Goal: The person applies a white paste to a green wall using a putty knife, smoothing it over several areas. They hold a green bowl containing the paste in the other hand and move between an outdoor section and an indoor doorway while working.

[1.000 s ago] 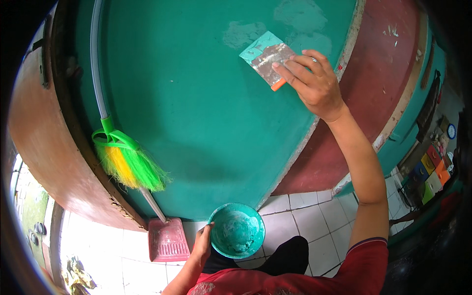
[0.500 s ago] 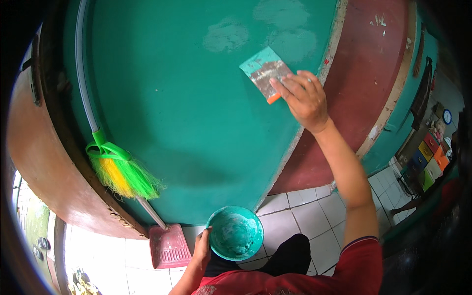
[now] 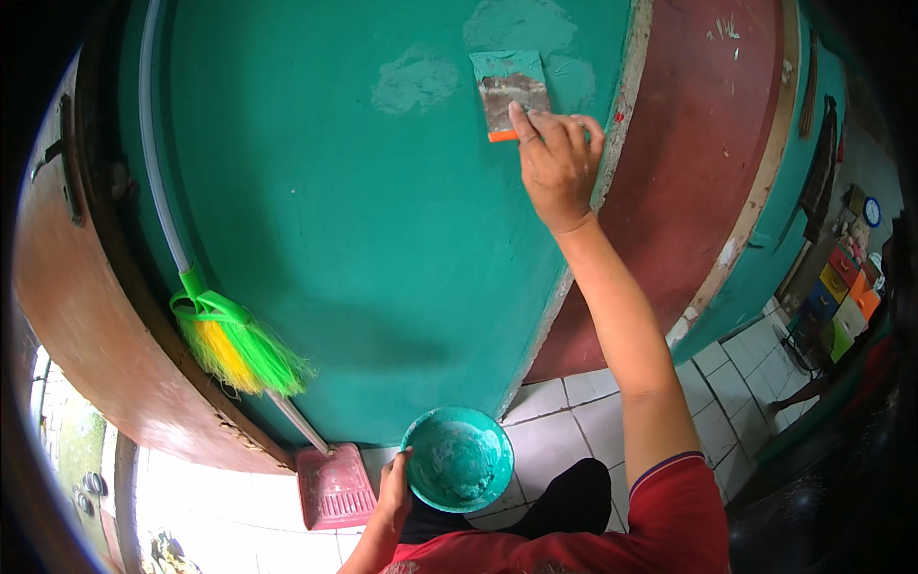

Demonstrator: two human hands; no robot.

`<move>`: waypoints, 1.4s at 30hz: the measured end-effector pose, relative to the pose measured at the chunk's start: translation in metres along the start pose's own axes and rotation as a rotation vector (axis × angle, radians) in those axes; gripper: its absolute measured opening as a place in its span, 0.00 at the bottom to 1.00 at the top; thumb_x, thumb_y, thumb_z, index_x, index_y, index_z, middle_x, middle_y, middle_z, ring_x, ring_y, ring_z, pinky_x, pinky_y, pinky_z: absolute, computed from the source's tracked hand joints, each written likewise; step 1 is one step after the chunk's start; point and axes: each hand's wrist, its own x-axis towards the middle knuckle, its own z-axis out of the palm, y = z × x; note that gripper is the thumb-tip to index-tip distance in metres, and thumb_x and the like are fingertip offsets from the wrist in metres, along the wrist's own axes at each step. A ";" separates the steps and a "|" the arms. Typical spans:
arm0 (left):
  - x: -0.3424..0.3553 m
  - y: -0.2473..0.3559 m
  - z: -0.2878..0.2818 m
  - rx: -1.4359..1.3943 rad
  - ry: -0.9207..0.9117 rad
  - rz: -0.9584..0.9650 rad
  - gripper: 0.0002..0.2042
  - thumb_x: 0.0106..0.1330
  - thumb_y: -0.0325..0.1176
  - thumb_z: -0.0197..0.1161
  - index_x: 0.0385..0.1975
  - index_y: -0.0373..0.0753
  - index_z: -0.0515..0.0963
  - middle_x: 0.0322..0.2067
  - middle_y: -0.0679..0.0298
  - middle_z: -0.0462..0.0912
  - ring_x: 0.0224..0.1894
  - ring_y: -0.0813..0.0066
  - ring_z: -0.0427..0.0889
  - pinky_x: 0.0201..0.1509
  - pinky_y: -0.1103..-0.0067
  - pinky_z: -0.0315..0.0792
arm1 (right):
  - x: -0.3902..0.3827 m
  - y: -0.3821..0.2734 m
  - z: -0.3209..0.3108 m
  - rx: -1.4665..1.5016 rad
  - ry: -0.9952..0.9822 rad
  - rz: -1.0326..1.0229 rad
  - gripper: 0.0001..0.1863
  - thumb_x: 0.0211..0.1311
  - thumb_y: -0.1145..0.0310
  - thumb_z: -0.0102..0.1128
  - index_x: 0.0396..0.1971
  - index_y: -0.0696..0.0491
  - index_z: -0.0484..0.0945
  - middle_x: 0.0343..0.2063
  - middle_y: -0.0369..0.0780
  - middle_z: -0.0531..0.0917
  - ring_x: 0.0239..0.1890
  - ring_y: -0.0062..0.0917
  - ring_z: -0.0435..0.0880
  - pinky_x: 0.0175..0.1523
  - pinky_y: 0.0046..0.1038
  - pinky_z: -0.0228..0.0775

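My right hand [image 3: 559, 163] grips a putty knife [image 3: 509, 91] with an orange handle; its metal blade, coated with teal paste along the upper edge, lies at the green wall [image 3: 316, 191] beside pale patches of paste [image 3: 416, 78]. Low in the view, my left hand [image 3: 395, 483] holds the rim of a teal bowl [image 3: 459, 454] with smeared and lumpy paste inside.
A green and yellow broom [image 3: 244, 344] leans left, over a pink dustpan [image 3: 335, 483] on white floor tiles [image 3: 545, 440]. A maroon wall strip [image 3: 688, 153] is right, with colored drawers [image 3: 832, 297] beyond. A dark-framed opening [image 3: 67, 163] edges the left.
My right hand and the knife moved left and upward, after dipping slightly, and the blade turned more upright over the upper patches. The view shifted slightly. My left hand still holds the bowl.
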 end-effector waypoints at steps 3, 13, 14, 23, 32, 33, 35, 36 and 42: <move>0.002 -0.002 -0.001 0.007 0.008 -0.001 0.25 0.72 0.45 0.58 0.50 0.21 0.76 0.45 0.55 0.81 0.47 0.70 0.79 0.54 0.77 0.71 | -0.007 -0.004 -0.001 0.047 -0.041 -0.052 0.18 0.58 0.73 0.64 0.50 0.51 0.84 0.36 0.31 0.80 0.41 0.22 0.80 0.56 0.35 0.67; -0.002 0.007 0.007 0.018 -0.001 -0.022 0.27 0.72 0.46 0.58 0.53 0.20 0.74 0.47 0.55 0.81 0.49 0.70 0.78 0.57 0.76 0.70 | -0.047 -0.015 -0.039 0.088 -0.134 -0.108 0.19 0.57 0.72 0.64 0.51 0.50 0.85 0.37 0.32 0.81 0.43 0.22 0.80 0.55 0.35 0.66; -0.001 0.006 0.006 0.023 -0.007 -0.020 0.27 0.72 0.46 0.58 0.52 0.21 0.75 0.47 0.55 0.81 0.49 0.70 0.78 0.56 0.76 0.70 | -0.041 -0.013 -0.040 0.069 -0.091 -0.099 0.20 0.57 0.72 0.64 0.51 0.49 0.85 0.38 0.31 0.81 0.43 0.22 0.80 0.55 0.35 0.65; -0.001 0.001 0.002 0.035 -0.032 -0.024 0.27 0.73 0.47 0.57 0.53 0.22 0.75 0.47 0.54 0.81 0.49 0.71 0.77 0.56 0.78 0.70 | 0.024 0.014 0.000 -0.007 0.045 -0.065 0.20 0.57 0.72 0.64 0.51 0.46 0.85 0.35 0.29 0.79 0.39 0.22 0.78 0.54 0.35 0.64; 0.000 0.004 0.007 0.036 -0.015 -0.034 0.29 0.72 0.46 0.59 0.57 0.20 0.73 0.51 0.52 0.80 0.53 0.69 0.77 0.60 0.75 0.69 | -0.049 -0.008 -0.023 0.082 -0.132 -0.116 0.20 0.58 0.74 0.62 0.52 0.52 0.84 0.36 0.31 0.81 0.41 0.23 0.79 0.53 0.33 0.66; 0.002 0.003 0.005 0.020 -0.026 -0.040 0.29 0.72 0.46 0.59 0.57 0.20 0.72 0.52 0.52 0.79 0.54 0.69 0.77 0.61 0.75 0.69 | -0.051 -0.007 -0.031 0.080 -0.118 -0.106 0.20 0.57 0.74 0.63 0.52 0.51 0.84 0.37 0.31 0.81 0.41 0.22 0.79 0.53 0.33 0.66; 0.007 -0.001 0.000 0.015 -0.040 -0.047 0.29 0.72 0.46 0.59 0.57 0.21 0.72 0.52 0.52 0.79 0.55 0.68 0.77 0.61 0.75 0.68 | -0.044 -0.004 -0.048 0.068 -0.087 -0.084 0.21 0.55 0.75 0.66 0.51 0.47 0.85 0.37 0.30 0.81 0.41 0.21 0.80 0.53 0.34 0.64; 0.007 -0.003 -0.006 0.027 -0.033 -0.049 0.29 0.72 0.46 0.59 0.57 0.21 0.72 0.52 0.52 0.79 0.55 0.68 0.76 0.61 0.75 0.68 | -0.035 -0.005 -0.049 0.065 -0.049 -0.079 0.21 0.55 0.74 0.66 0.51 0.46 0.85 0.37 0.30 0.81 0.41 0.21 0.80 0.53 0.34 0.64; 0.002 0.000 0.001 0.214 -0.042 0.013 0.29 0.72 0.46 0.58 0.58 0.22 0.72 0.52 0.53 0.79 0.54 0.69 0.77 0.60 0.76 0.69 | 0.023 0.005 -0.016 0.015 0.085 -0.123 0.20 0.55 0.73 0.66 0.49 0.45 0.86 0.36 0.28 0.80 0.40 0.20 0.78 0.54 0.36 0.62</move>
